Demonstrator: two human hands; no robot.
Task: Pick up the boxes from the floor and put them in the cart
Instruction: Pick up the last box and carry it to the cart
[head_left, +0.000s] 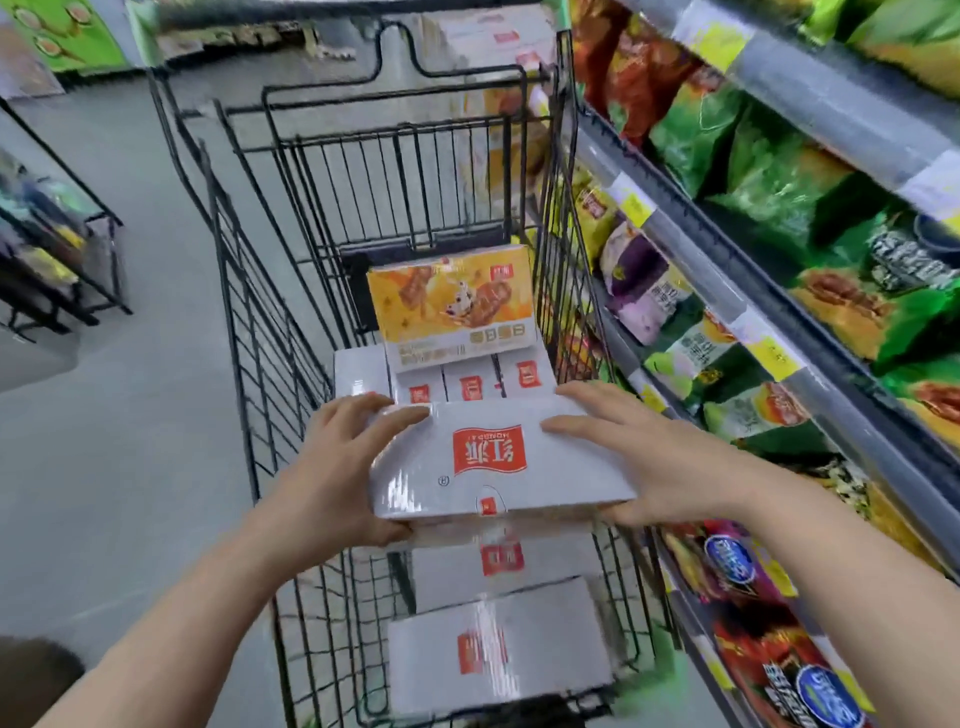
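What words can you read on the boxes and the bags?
"红派", seen upside down, on the red logo of the white box held by the left hand and right hand.
Orange box lettering: too blurred.
Snack bags and yellow shelf tags: too blurred.

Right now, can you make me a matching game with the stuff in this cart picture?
Things:
1. white box with red logo
2. yellow box
3. cart
4. snack bags

Where or how:
A. made of black wire
B. on the shelves at the right
C. held between the left hand and the right hand
D. lying on white boxes deep in the cart

Pairs: 1-C, 2-D, 3-A, 4-B
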